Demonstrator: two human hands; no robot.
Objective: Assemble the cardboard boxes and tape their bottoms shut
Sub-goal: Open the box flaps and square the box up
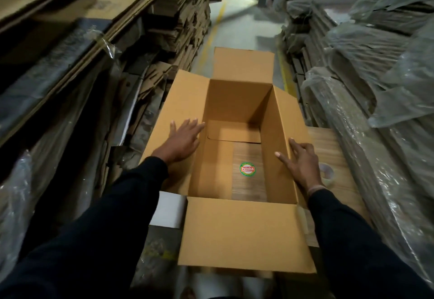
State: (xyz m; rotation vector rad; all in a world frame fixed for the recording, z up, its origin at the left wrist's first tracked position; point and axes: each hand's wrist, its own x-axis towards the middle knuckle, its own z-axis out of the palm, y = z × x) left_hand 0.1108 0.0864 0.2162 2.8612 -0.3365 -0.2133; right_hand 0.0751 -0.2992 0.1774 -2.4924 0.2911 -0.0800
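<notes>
Left hand (184, 140): grip wide, fingers spread, palm flat on the left side flap (175, 110) of the cardboard box (237, 148); holds nothing.

Right hand (303, 161): grip wide, fingers spread, laid on the upper edge of the box's right wall and its right side flap (290, 110); holds nothing.

Cardboard box: 1, plain brown, erected, upright, all 4 upper flaps folded outward. Near flap (244, 235) lies toward the person, far flap (244, 66) stands up at the back. Bottom unsealed: a flap covers the far part of the floor, and the wood-grain table (333, 143) shows through the gap, with a round red-and-green sticker (247, 169) reading "Patelsa". The box covers most of the table, overhanging its left edge.

Tape roll (327, 174): 1, clear, on the table by its right edge, just beside the right wrist.

Surroundings: stacks of flattened cardboard (178, 12) left of the aisle, plastic-wrapped stacks (375, 63) right.
</notes>
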